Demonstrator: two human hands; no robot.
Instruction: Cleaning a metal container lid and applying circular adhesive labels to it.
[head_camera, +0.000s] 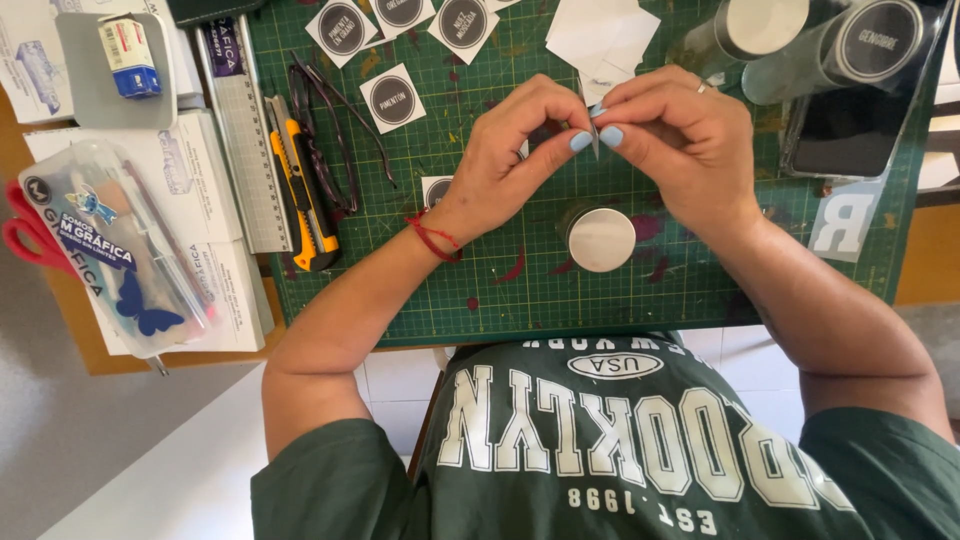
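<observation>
1. Green cutting mat (600, 300) with a printed grid covers the centre of the frame; it is marked with dark red stains and lies on a brown tabletop (925, 265). Grey floor shows at lower left.
2. Left hand (505, 150) and right hand (680, 135) meet above the mat at upper centre. Thumb and forefinger of each are pinched narrow on one small white sticker sheet (594, 128), held edge-on between the fingertips. The nails are light blue; a red cord is tied at the left wrist.
3. Round silver lid (601, 240) sits on the mat just below the hands.
4. Square white labels, each with a black disc: three along the top edge, one (392, 98) at upper centre-left, and one partly hidden behind the left wrist.
5. Blank white sheets (600, 40) lie at top centre.
6. Two clear jars (800, 45) with round caps lie at upper right, beside a black rectangular object.
7. Yellow and black utility knife (300, 185), a metal ruler (245, 150) and dark glasses (335, 140) lie at the mat's left edge.
8. Clear plastic pouch (110, 250) with a blue butterfly shape rests on white boxes at left; red scissor handles (25, 230) protrude beside it. A small white, red and blue box (128, 55) sits at upper left.
</observation>
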